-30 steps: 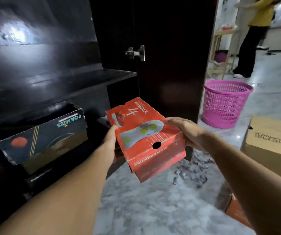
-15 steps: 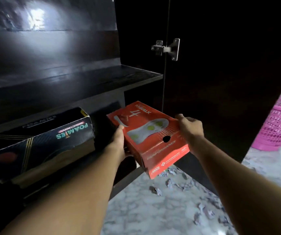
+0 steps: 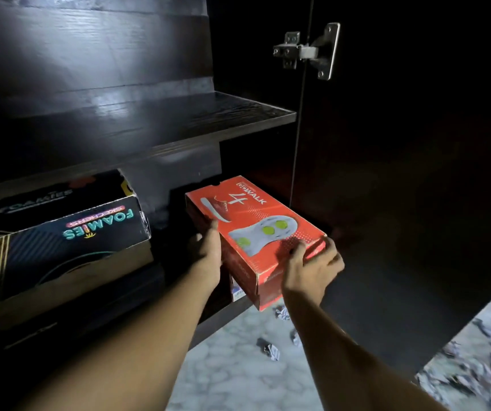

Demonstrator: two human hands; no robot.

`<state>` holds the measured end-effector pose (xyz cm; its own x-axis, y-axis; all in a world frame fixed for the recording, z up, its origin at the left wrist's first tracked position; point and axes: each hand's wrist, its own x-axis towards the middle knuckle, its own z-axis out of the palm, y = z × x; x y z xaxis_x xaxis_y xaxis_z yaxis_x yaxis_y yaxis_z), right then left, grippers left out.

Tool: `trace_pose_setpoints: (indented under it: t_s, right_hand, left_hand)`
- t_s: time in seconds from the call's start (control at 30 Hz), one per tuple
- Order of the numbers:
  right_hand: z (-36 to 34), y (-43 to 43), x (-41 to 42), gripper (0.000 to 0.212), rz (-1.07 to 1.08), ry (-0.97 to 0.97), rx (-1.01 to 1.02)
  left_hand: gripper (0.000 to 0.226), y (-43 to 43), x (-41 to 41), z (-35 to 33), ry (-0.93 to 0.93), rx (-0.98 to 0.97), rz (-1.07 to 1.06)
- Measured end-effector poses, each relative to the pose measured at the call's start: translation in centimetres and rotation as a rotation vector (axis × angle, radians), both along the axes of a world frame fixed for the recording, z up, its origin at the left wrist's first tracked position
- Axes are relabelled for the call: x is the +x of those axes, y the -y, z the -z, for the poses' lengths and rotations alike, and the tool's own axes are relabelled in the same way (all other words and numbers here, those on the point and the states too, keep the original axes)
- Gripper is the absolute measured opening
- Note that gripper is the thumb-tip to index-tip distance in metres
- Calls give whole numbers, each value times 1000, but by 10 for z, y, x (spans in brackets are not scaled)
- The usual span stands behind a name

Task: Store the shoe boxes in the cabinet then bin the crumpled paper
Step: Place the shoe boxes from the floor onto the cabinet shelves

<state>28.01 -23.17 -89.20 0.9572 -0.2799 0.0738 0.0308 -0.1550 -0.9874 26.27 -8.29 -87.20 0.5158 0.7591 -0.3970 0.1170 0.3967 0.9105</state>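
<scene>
Since half a second ago the red shoe box [image 3: 253, 229] has gone deeper into the cabinet [image 3: 90, 54], under its shelf [image 3: 179, 134]. It sits between my grips: the left grip [image 3: 207, 256] clasps its left long side, and the right grip [image 3: 312, 268] curls over its near right corner. The black shoe box [image 3: 60, 238] lies inside to its left. The red box's long axis points away and slightly leftward.

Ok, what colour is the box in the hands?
The shoe box is red-orange with a white, green-dotted sole print; seen best in the head view.
</scene>
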Motion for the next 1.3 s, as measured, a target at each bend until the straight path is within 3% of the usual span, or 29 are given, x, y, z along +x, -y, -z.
trace_pose_setpoints:
  t_s: [0.1,0.23,0.33,0.43,0.53,0.63,0.7,0.83,0.97,1.07,1.17,1.23,1.3]
  right_hand:
    - [6,-6,-5,55,21,-98,36]
    - [1,-19,3,52,-51,-119,64]
    - [4,-33,14,48,-167,-150,91]
    - [5,-45,26,49,-323,-172,97]
    - [3,-54,33,56,-464,-190,123]
    - [18,-61,47,67,-514,-202,158]
    - [33,-60,60,70,-506,-208,145]
    - [-3,-38,42,44,-569,-204,88]
    - [-10,-21,35,45,-530,-176,-62]
    - [-18,-3,18,43,-522,-161,-102]
    - [-38,35,-4,40,-518,-96,-280]
    - [-52,71,-19,49,-513,-25,-470]
    - [-62,113,-36,52,-457,12,-615]
  left_hand:
    - [48,24,-31,5,75,230,-11]
    - [84,44,-50,21,160,503,282]
    - [84,22,-32,15,34,523,242]
    - [85,-2,-15,5,-113,598,346]
    - [83,-19,-6,-5,-168,595,356]
    - [104,-18,-13,-3,-110,594,385]
    - [104,-14,-22,8,-94,596,392]
    - [92,-17,-29,12,-153,690,418]
    - [85,-8,-26,0,-189,628,422]
    - [78,15,-24,-15,-119,510,307]
    - [74,47,-21,-30,-38,377,249]
    - [70,74,-24,-37,-11,297,352]
    - [75,106,-28,-34,-85,359,394]
